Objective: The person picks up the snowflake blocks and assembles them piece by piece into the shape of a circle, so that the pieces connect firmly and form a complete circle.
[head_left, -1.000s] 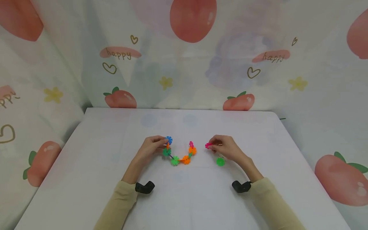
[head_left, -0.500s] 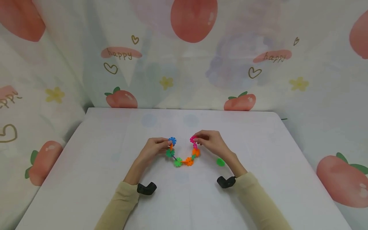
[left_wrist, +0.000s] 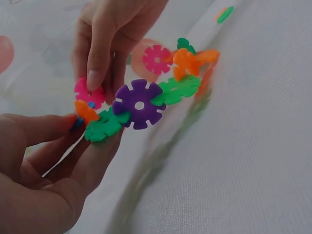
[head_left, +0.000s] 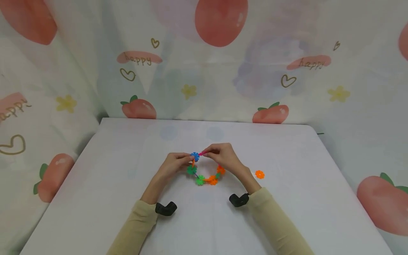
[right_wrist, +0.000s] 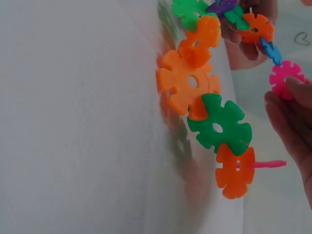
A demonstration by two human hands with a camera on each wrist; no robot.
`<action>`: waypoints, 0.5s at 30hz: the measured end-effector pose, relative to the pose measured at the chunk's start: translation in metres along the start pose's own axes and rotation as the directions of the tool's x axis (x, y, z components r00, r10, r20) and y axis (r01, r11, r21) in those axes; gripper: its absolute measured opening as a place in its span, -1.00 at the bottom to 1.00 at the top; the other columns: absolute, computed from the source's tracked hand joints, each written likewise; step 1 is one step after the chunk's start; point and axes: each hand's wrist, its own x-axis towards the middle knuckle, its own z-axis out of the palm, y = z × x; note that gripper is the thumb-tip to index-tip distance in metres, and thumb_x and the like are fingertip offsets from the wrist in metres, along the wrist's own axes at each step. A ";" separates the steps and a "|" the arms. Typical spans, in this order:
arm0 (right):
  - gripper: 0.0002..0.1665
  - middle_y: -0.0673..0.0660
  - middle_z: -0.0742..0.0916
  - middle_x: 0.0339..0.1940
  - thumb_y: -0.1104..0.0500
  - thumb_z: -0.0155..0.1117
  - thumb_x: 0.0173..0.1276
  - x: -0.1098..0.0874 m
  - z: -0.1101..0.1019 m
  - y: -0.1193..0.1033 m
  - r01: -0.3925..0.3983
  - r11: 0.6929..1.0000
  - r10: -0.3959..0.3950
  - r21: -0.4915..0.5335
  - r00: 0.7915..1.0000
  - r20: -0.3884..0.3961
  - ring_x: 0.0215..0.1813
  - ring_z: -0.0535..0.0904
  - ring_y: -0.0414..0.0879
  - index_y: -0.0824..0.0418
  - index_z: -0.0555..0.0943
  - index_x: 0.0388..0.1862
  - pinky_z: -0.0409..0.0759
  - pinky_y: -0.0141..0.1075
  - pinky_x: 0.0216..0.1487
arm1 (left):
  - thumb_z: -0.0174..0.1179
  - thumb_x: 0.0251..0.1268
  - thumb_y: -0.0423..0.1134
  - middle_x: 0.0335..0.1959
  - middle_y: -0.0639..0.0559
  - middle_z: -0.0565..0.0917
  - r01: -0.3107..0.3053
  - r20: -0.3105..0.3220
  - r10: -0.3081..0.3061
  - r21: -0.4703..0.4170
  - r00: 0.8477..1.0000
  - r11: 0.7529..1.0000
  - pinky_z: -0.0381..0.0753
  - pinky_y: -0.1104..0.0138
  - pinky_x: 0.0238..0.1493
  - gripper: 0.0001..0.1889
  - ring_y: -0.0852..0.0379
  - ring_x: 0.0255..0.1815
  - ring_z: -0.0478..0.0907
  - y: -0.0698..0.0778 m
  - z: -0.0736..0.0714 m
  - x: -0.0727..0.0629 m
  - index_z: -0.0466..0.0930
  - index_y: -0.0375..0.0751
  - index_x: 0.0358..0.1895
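Observation:
A curved chain of slotted plastic flower discs (head_left: 200,180) hangs close over the table in orange, green, purple and other colours. My left hand (head_left: 172,164) pinches its left end at a blue disc (head_left: 195,156). My right hand (head_left: 224,156) pinches a pink disc (right_wrist: 286,78) between thumb and fingers, its edge meeting the blue disc's edge. At the chain's other end a second pink disc (left_wrist: 157,59) sticks out of an orange disc (right_wrist: 235,170). A purple disc (left_wrist: 139,105) faces the left wrist camera, between two green ones.
On the white table (head_left: 191,226), a loose orange disc (head_left: 259,174) lies right of my right forearm. The left wrist view also has a green disc (left_wrist: 224,14) lying there. A fruit-printed cloth (head_left: 210,81) rises behind the table's far edge.
My right hand has moved left with the pink disc, past the chain's right end to the blue disc. The left hand keeps its pinch. The loose orange disc has come into sight.

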 end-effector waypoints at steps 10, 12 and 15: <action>-0.90 0.13 0.86 -0.28 0.36 0.47 0.29 0.002 0.007 0.003 0.045 0.999 -0.045 0.008 0.999 -0.018 -0.20 0.82 -0.04 0.24 0.85 -0.25 0.77 -0.31 -0.11 | 0.29 0.46 -0.21 -0.02 -0.26 0.78 0.006 0.000 -0.006 -0.051 1.000 0.999 0.75 0.35 -0.03 -0.65 0.14 -0.23 0.78 -0.003 0.007 0.002 0.72 -0.46 0.08; -0.90 0.14 0.86 -0.29 0.37 0.48 0.28 0.003 0.007 0.002 0.067 0.998 -0.067 -0.012 0.998 -0.018 -0.21 0.82 -0.03 0.25 0.85 -0.26 0.77 -0.31 -0.13 | 0.29 0.46 -0.22 -0.02 -0.28 0.78 0.003 0.006 -0.002 -0.061 1.000 0.998 0.75 0.35 -0.04 -0.65 0.13 -0.22 0.79 -0.004 0.008 0.003 0.71 -0.46 0.09; -0.91 0.14 0.86 -0.29 0.37 0.47 0.28 0.005 0.007 0.000 0.100 0.994 -0.101 -0.037 0.995 -0.022 -0.21 0.82 -0.02 0.26 0.85 -0.25 0.77 -0.30 -0.13 | 0.27 0.47 -0.23 -0.04 -0.26 0.79 -0.005 0.002 0.005 -0.094 1.000 0.996 0.76 0.33 -0.05 -0.65 0.13 -0.20 0.79 -0.004 0.009 0.004 0.71 -0.47 0.10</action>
